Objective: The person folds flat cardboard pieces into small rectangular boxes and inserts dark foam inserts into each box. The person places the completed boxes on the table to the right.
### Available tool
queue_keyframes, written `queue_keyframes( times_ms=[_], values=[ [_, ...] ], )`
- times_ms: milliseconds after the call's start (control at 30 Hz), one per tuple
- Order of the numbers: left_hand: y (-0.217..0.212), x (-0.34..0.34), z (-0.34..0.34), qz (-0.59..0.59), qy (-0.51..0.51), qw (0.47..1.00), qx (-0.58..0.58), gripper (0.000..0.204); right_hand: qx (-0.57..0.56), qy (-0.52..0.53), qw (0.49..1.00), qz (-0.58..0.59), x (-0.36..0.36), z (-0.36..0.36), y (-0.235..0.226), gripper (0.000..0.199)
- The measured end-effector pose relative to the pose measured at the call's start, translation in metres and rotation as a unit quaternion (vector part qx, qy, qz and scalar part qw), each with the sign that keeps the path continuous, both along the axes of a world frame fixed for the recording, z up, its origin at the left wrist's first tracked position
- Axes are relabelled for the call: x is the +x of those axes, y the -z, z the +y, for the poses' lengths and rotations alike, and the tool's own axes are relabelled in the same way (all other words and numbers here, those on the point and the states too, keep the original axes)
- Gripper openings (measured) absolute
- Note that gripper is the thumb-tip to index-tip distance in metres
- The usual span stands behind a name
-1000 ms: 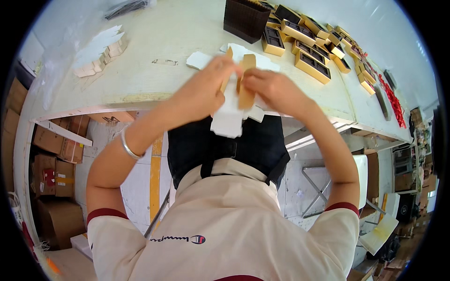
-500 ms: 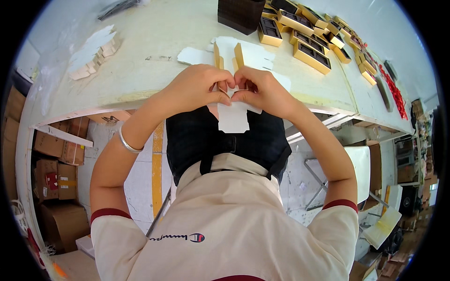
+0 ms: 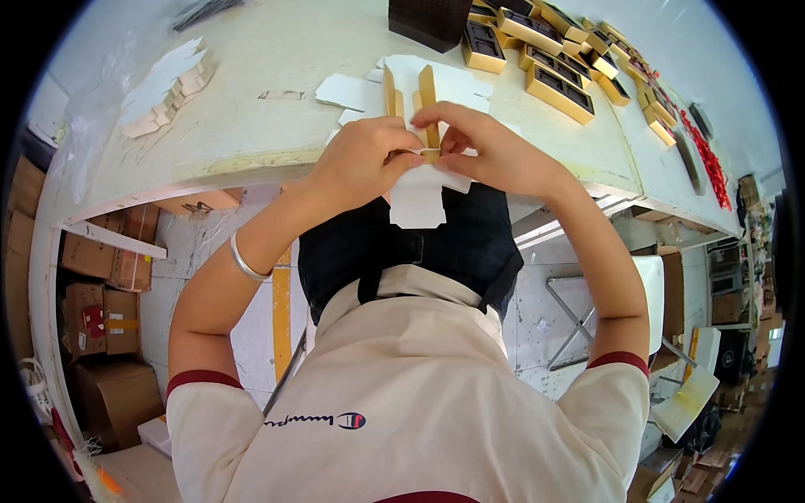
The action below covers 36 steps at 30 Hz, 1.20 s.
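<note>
At the table's near edge lies a partly folded cardboard box point(image 3: 418, 207), white inside and gold outside, its two long gold sides standing up. A white flap of it hangs over the edge toward my lap. My left hand point(image 3: 366, 158) is closed in a pinch on the box's near left corner. My right hand point(image 3: 496, 152) grips the near right corner between thumb and bent fingers, with its index finger reaching across the right gold side. A small gold end piece shows between the hands. Flat white cardboard blanks point(image 3: 345, 90) lie under and beside the box.
A stack of white blanks point(image 3: 163, 92) sits at the left. Toward the back stand a dark brown stack point(image 3: 428, 25) and many gold boxes with dark inserts point(image 3: 560, 94). Red ribbon point(image 3: 711, 172) lies far right. A folding chair point(image 3: 570, 323) stands below the table.
My hands have moved slightly apart at the near end. The right index finger has stretched over to the gold side, and a gold end piece now stands up between the hands.
</note>
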<state>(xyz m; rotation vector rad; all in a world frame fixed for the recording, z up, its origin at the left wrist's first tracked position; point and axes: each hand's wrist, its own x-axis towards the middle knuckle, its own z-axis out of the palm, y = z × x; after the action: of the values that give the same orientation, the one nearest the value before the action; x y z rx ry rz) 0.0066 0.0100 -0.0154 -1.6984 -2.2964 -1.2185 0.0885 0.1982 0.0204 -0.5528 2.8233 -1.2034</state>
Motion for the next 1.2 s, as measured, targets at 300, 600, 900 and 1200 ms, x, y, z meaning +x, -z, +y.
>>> queue_keyframes(
  times_ms=[300, 600, 900, 1200],
  values=[
    [-0.008, -0.002, 0.003, -0.049, 0.004, 0.999, -0.018, 0.013, 0.220, -0.032, 0.923, 0.314, 0.052, -0.012, 0.026, 0.034],
    [-0.014, -0.022, 0.002, -0.170, 0.014, 0.982, -0.086, 0.034, 0.049, 0.130, 0.927, 0.349, 0.015, -0.018, 0.033, 0.016],
    [-0.014, -0.010, 0.001, -0.244, 0.029, 0.969, -0.021, 0.027, -0.109, 0.219, 0.946, 0.213, 0.000, -0.025, 0.026, 0.020],
    [0.005, -0.008, 0.006, -0.135, 0.013, 0.986, 0.100, 0.016, 0.076, 0.135, 0.923, 0.353, 0.008, -0.018, 0.036, 0.018]
  ],
)
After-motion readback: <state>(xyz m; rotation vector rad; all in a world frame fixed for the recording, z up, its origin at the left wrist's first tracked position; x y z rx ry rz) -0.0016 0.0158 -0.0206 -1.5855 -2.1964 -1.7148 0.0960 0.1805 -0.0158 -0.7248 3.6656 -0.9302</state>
